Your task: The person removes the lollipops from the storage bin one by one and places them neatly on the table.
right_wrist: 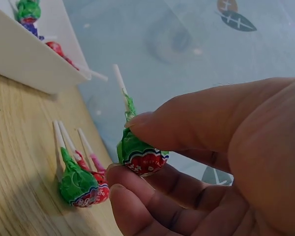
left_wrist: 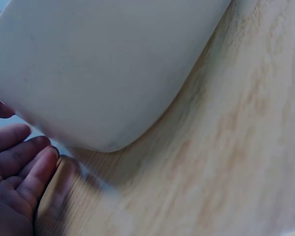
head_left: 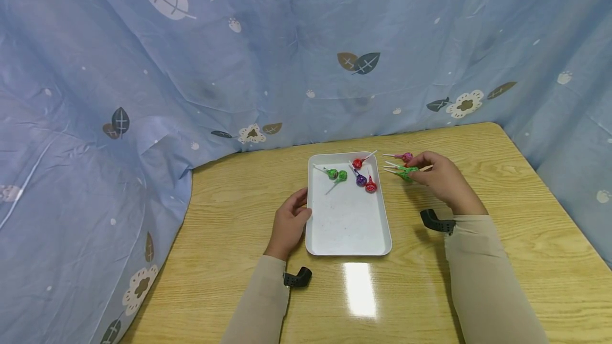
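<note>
a person in pale sleeves (head_left: 487,269) works over a wooden table (head_left: 239,216), right hand (head_left: 449,185) pinching a green lollipop (right_wrist: 132,143) between thumb and fingers, its white stick pointing up. the held sweet is off the tabletop, to the right of a white tray (head_left: 346,227) and well apart from it. just beside it on the wood lie three more: a second green lollipop (right_wrist: 74,183), a red lollipop (right_wrist: 103,192) and a pink lollipop (head_left: 407,156), sticks toward the tray. the left hand (head_left: 288,224) is at the tray's left side, fingers loosely bent and touching its edge; from where i stand i cannot tell whether they clamp it. inside the tray, toward its far end, are two green lollipops (head_left: 342,175) on the left, with a purple lollipop (head_left: 361,180) and two red lollipops (head_left: 371,187) on the right, one red one's stick poking over the rim. a blue curtain (head_left: 296,57) printed with leaves and flowers hangs behind the table.
</note>
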### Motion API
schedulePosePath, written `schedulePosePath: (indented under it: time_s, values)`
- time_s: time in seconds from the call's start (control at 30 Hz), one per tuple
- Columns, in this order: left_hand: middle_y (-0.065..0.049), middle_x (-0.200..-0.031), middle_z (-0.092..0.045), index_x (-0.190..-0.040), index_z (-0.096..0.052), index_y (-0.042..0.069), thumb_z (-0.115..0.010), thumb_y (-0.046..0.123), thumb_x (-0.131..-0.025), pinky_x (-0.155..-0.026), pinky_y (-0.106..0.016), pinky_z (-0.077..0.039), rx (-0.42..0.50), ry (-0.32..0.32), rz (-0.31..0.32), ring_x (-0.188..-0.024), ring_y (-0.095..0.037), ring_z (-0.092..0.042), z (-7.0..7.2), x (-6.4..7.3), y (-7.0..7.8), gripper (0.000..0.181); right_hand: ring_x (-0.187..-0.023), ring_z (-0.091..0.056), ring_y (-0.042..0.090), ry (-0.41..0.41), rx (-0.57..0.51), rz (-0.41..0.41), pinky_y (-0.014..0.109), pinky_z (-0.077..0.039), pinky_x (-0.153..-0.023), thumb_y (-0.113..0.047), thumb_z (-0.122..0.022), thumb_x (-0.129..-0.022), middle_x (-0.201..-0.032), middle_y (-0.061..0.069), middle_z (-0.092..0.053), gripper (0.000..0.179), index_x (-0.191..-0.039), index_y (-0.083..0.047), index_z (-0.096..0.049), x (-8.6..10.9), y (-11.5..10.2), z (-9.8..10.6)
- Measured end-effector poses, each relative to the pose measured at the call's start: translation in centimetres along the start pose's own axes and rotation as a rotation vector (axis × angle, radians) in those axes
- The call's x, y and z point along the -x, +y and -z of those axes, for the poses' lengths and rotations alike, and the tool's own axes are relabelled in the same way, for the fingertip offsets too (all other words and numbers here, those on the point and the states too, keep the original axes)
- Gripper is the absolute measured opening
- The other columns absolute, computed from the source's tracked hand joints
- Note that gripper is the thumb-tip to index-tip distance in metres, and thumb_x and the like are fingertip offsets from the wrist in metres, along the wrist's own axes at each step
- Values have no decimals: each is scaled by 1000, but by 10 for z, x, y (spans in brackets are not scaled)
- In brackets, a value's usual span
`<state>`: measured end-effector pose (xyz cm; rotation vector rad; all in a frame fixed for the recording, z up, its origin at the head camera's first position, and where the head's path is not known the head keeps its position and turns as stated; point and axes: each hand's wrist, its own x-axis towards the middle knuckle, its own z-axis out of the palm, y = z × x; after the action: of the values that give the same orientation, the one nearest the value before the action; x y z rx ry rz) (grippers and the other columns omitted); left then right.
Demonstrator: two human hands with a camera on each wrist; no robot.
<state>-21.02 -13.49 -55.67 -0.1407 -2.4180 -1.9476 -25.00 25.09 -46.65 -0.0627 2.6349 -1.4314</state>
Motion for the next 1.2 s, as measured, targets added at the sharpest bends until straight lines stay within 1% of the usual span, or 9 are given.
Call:
schedulePosePath:
  time_s: [0.2, 0.33, 0.53, 0.77, 1.07, 1.2]
  values:
    - [-7, -141, -69, -155, -61, 8, -64, 2, -103, -100, -46, -57, 3, -3, 2, -120, -25, -69, 0, 0, 0, 52, -111, -59, 39, -7, 5, 2, 47, -53, -87, -17, -70, -107, -133, 25, -58, 29, -129, 1, -66, -1, 2, -1]
    - [-8, -141, -69, -155, -61, 9, -64, 2, -103, -100, -46, -57, 4, -5, 1, -120, -25, -69, 0, 0, 1, 52, -113, -58, 40, -12, 1, -11, 45, -52, -86, -15, -71, -106, -132, 25, -60, 27, -127, 2, -66, -3, 3, -4]
    - [-8, -141, -69, -155, -61, 8, -64, 2, -103, -100, -46, -57, 7, -6, 3, -120, -26, -69, 0, 0, 2, 53, -113, -56, 40, -20, 51, -40, 45, -51, -84, -14, -70, -106, -132, 26, -59, 28, -127, 3, -65, -8, 6, -7]
    - [-8, -141, -69, -155, -60, 6, -64, 2, -103, -101, -42, -57, -3, -7, -1, -121, -23, -69, 0, 0, 3, 53, -108, -56, 39, -12, 74, -32, 45, -50, -82, -13, -71, -105, -127, 27, -60, 28, -126, 5, -65, -10, 10, -9]
    - [-8, -141, -68, -156, -59, 5, -63, 1, -103, -100, -41, -57, 12, -20, -11, -121, -24, -69, 1, 0, 4, 53, -100, -57, 36, -21, 69, -29, 43, -51, -78, -10, -75, -100, -117, 23, -62, 29, -122, 7, -66, -12, 12, -13]
    - [-8, -142, -68, -156, -59, 5, -63, 1, -103, -100, -41, -57, 7, -19, -9, -121, -24, -69, 1, 0, 4, 53, -95, -58, 33, -28, 74, -30, 40, -52, -75, -9, -76, -98, -112, 21, -62, 30, -121, 8, -65, -12, 12, -14]
